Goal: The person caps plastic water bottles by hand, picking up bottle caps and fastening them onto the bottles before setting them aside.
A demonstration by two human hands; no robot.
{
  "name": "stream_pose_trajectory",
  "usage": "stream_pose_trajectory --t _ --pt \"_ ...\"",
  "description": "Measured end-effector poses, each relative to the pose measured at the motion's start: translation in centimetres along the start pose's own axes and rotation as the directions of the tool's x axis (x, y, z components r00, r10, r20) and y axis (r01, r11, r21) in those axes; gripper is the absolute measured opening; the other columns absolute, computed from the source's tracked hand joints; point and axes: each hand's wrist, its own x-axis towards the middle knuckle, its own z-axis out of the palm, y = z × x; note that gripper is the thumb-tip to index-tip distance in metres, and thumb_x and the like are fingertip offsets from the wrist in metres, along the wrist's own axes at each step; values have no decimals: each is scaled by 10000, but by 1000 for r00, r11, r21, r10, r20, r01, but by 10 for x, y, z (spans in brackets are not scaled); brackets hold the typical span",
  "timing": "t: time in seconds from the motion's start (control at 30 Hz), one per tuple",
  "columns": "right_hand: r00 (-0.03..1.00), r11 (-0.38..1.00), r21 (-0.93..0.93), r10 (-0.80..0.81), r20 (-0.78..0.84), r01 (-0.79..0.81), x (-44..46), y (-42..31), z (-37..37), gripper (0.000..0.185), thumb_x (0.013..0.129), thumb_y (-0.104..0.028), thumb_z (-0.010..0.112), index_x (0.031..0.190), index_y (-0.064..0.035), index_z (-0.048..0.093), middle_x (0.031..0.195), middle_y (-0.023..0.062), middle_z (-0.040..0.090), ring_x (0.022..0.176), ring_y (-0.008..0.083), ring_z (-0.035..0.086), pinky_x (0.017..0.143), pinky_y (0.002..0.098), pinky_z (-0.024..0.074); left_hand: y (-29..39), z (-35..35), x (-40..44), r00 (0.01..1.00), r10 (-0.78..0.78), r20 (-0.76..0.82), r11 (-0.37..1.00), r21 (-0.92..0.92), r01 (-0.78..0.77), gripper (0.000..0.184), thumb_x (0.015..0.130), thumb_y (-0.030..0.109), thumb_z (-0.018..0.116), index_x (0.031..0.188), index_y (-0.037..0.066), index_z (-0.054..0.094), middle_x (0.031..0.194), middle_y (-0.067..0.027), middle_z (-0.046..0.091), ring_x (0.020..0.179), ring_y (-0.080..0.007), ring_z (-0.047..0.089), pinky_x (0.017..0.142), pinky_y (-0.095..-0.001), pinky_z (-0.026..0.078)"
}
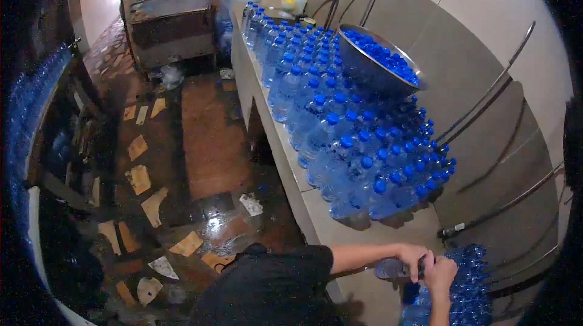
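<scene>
Close together over the counter's near end are my two hands. My left hand (pixel 412 257), reaching in from a black sleeve, is closed around the neck end of a clear plastic water bottle (pixel 390 268). The bottle's body is tilted and points left. My right hand (pixel 440 274) is also closed at the neck end, fingers against the left hand. The bottle's cap is hidden by the fingers. Beside and below my hands, several blue-tinted bottles (pixel 470 277) stand packed together.
Rows of filled, blue-capped bottles (pixel 319 134) cover the counter (pixel 300 189) beyond my hands. A metal bowl (pixel 349 52) of blue caps rests tilted at the wall. Hoses (pixel 492 107) hang along the wall. Cardboard pieces (pixel 155 207) lie on the wet floor (pixel 212 125).
</scene>
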Motion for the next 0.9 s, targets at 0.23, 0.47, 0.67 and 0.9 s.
stream_pose_trajectory --t 0.23,0.47,0.67,0.9 --pt "999 999 38 4 45 -5 -13 2 -14 485 903 -377 552 703 43 687 704 263 642 643 430 638 622 498 505 86 83 -35 584 120 -803 964 235 125 766 592 210 826 1252 13 491 1301 -178 518 1197 -335 505 993 -413 409" --pt "996 986 -165 -7 -89 -8 -15 -4 3 404 885 -309 561 613 -18 633 637 222 625 585 401 622 562 488 481 14 52 -5 836 16 -549 998 56 18 669 494 170 832 1109 45 604 960 -141 665 909 -248 632 768 -390 504" --pt "991 991 37 -127 -38 128 -26 4 -10 410 887 -301 549 601 -25 650 626 208 630 575 398 628 566 485 491 61 46 -25 875 158 -458 957 -147 -250 782 514 231 860 1207 25 562 1173 -137 633 1114 -251 569 1014 -381 418" --pt "974 939 -283 151 -168 -194 -41 -15 2 447 888 -348 537 589 -43 671 619 192 651 556 369 648 544 470 521 55 121 -7 529 -100 -843 993 -47 112 526 613 116 784 1097 44 590 1030 -150 652 1019 -271 607 854 -412 472"
